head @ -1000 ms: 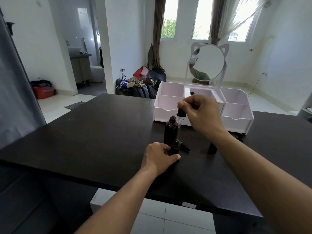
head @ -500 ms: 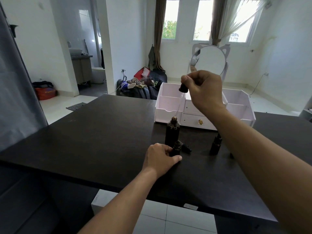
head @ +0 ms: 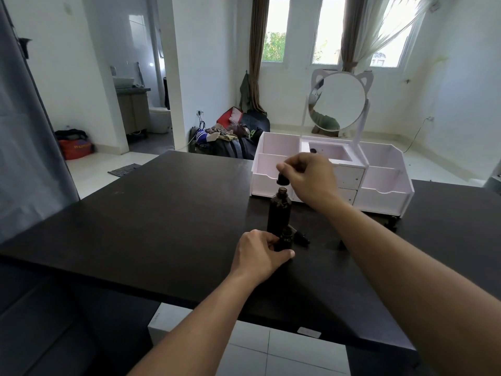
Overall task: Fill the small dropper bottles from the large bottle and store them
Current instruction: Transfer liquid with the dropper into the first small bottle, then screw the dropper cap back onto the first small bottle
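The large bottle point(head: 279, 213) stands upright and uncapped on the table point(head: 162, 213), just in front of the organiser point(head: 379, 185). The right hand point(head: 309, 177) pinches the dropper cap point(head: 282, 181) between thumb and fingertips directly above the bottle's open neck; whether a pipette reaches into the neck cannot be told. Holding the cap over the mouth keeps any drip falling back into the source. The left hand point(head: 261, 253) curls its fingers round a small bottle point(head: 286, 240) that touches the base of the large bottle, thumb along the near side. This grip steadies the light bottle against tipping, and its place beside the large bottle keeps the transfer path short. Another cap point(head: 301, 237) lies on its side on the table just right of the small bottle, probably removed to open it. More small dark items stand further right, partly hidden by the right forearm. The organiser's open compartments sit close behind, convenient for storage. Its mirror point(head: 337, 101) stands upright at the back.
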Motion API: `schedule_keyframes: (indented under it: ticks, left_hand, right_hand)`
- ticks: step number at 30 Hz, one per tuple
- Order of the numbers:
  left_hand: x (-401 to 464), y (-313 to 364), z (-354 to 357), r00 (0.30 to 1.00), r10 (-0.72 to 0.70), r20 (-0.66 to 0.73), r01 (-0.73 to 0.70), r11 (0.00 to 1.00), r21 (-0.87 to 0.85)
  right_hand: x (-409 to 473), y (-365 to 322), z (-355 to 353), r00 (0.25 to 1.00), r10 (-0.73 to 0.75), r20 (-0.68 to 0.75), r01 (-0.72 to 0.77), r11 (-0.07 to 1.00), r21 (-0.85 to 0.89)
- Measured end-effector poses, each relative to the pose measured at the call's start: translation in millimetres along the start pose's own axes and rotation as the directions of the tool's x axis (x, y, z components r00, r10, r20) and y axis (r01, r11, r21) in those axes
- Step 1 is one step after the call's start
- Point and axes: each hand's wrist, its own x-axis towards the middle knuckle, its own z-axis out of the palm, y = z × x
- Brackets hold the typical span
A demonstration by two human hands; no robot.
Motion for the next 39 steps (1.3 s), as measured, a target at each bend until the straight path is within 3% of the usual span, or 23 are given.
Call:
schedule_keyframes:
  ticks: [17, 23, 28, 33, 39]
  left_hand:
    - [0, -1, 0, 1.0, 0.023, 0.001, -0.023, 1.0, -0.015]
    - [0, -1, 0, 0.999, 0.04, -0.009, -0.04, 0.999, 0.002]
    - [-1, -1, 1, 0.999, 0.051, -0.009, -0.051, 0.999, -0.005]
    - [-1, -1, 1, 0.999, 0.053, -0.006, -0.053, 0.999, 0.008]
    - [0, -1, 0, 0.999, 0.038, 0.015, -0.038, 0.999, 0.003]
  right_hand:
    - [-15, 23, -3, 0.996, 0.061, 0.071, -0.067, 0.994, 0.087]
    - [-39, 47, -13, 0.974, 0.129, 0.186, -0.108, 0.987, -0.122]
    - [-59, 58, -8, 0.912, 0.255, 0.323, -0.133, 0.925, -0.356]
    - [-68, 57, -8, 0.926, 0.259, 0.274, -0.132, 0.903, -0.408]
    - [-62, 44, -34, 0.962, 0.203, 0.18, -0.141, 0.941, -0.308]
